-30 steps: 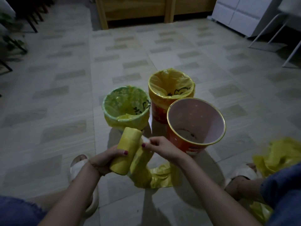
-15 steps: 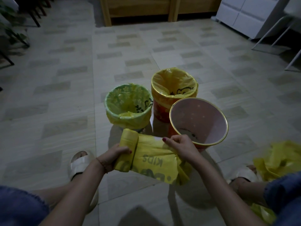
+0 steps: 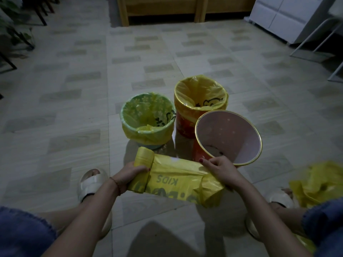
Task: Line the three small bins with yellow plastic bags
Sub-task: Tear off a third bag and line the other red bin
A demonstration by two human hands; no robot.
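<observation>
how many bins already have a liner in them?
2. The green bin on the left and the orange bin behind have yellow bags folded over their rims. The pink-lined bin nearest the right hand is bare. No other bins in view.

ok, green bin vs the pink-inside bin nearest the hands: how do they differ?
The green bin is lined, a yellow bag folded over its rim; the pink-inside bin is bare, gold rim exposed. The green bin stands upright; the pink-inside bin tips toward the camera. The pink-inside bin's mouth looks wider. Both are round and on the tiled floor.
</observation>
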